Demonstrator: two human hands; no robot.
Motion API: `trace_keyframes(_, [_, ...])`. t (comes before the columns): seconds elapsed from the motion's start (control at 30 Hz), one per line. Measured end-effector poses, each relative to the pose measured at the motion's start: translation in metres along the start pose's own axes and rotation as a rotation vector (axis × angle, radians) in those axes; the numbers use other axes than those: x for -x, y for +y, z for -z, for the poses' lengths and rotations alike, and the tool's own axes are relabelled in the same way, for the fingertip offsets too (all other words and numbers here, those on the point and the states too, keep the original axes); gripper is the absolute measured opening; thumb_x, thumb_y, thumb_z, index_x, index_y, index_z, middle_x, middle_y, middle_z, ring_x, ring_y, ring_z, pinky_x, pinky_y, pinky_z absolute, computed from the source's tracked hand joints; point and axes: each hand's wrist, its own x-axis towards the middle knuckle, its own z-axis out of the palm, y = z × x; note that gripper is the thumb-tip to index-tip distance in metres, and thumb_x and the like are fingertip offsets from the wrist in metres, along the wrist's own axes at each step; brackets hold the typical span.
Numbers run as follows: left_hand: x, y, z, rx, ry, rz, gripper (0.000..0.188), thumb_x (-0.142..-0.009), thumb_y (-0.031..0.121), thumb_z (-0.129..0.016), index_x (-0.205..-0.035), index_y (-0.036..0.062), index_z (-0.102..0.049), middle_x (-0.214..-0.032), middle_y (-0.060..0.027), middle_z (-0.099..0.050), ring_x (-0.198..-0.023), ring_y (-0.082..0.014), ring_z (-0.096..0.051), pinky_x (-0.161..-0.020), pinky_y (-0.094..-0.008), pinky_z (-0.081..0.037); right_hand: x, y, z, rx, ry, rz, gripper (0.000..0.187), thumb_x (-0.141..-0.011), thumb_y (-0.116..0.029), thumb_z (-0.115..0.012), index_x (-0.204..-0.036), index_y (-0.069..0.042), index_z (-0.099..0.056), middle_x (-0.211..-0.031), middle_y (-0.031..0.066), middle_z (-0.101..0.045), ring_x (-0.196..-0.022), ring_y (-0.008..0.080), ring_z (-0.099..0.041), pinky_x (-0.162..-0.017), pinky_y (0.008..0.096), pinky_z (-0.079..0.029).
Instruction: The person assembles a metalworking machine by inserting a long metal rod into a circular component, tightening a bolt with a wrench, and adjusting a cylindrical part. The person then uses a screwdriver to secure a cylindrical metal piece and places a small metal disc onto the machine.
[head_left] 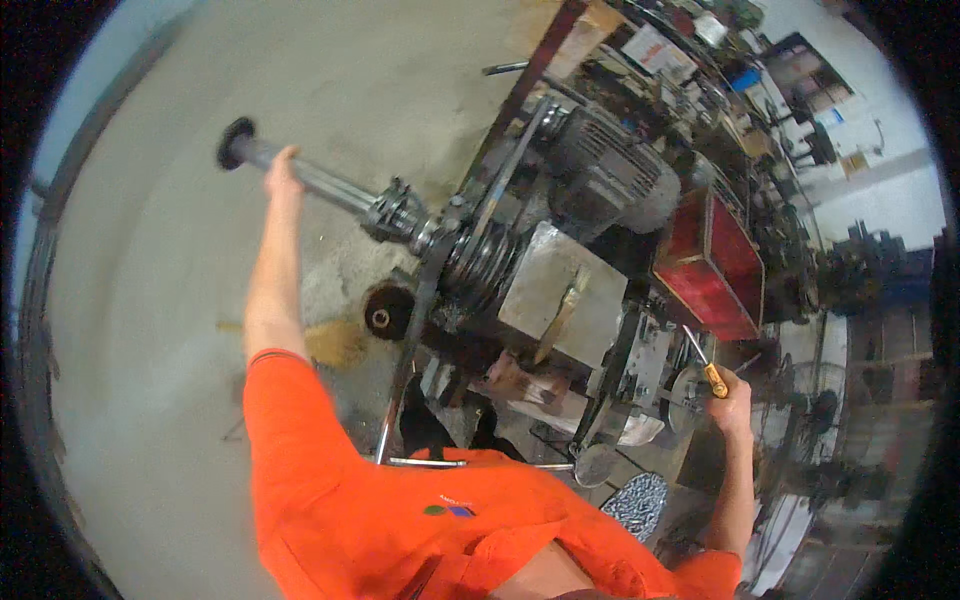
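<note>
My left hand (283, 175) reaches out to the far left, its fingers round a long metal shaft (335, 190). A dark toothed disc (236, 144) sits on the shaft's outer end, and a jawed collar (392, 211) near its inner end, beside the pulley (482, 265) of a machine. On the right, my right hand (731, 404) is closed on the yellow handle of a screwdriver (715, 380), its blade pointing up and to the left. Between my hands, a brush (566, 312) lies on the machine's flat metal cover (533, 285).
Beyond the cover stands a ribbed electric motor (618, 165) with a drive belt. A red open box (708, 265) sits to its right. Cluttered workbenches (690, 110) run along the far right. A dark round part (388, 311) is near the floor, left of the machine. A patterned seat (637, 503) is close by.
</note>
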Motion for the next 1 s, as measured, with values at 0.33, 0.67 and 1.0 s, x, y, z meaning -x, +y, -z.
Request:
trace_keyframes(0.33, [-0.080, 0.205, 0.177, -0.031, -0.106, -0.258, 0.029, -0.086, 0.020, -0.053, -0.104, -0.0035, -0.056, -0.105, -0.0141, -0.059, -0.101, -0.0276, -0.055, -0.095, -0.0435, -0.041, -0.038, 0.007, -0.026, 0.460, -0.325, 0.013, 0.032, -0.060, -0.017, -0.058, -0.090, -0.009, -0.067, -0.078, 0.0207, -0.062, -0.077, 0.0382, -0.059, -0.074, 0.0447, -0.048])
trace_keyframes(0.67, [0.124, 0.232, 0.292, -0.207, -0.068, -0.410, 0.029, -0.078, 0.005, -0.063, -0.106, -0.0031, -0.059, -0.107, -0.0103, -0.058, -0.105, -0.0200, -0.051, -0.094, -0.0351, -0.037, -0.095, 0.012, -0.074, 0.469, -0.401, 0.219, 0.029, -0.063, -0.023, -0.056, -0.075, 0.003, -0.061, -0.085, 0.0262, -0.061, -0.087, 0.0388, -0.059, -0.079, 0.0401, -0.048])
trace_keyframes(1.0, [0.335, 0.156, 0.244, -0.286, -0.265, -0.697, 0.040, -0.065, -0.012, -0.063, -0.100, 0.0042, -0.052, -0.090, -0.0093, -0.061, -0.092, -0.0243, -0.057, -0.086, -0.0361, -0.042, -0.115, 0.062, -0.109, 0.049, -0.393, 0.478, 0.014, -0.063, -0.012, -0.062, -0.060, 0.000, -0.057, -0.065, 0.0200, -0.057, -0.063, 0.0374, -0.057, -0.055, 0.0433, -0.045])
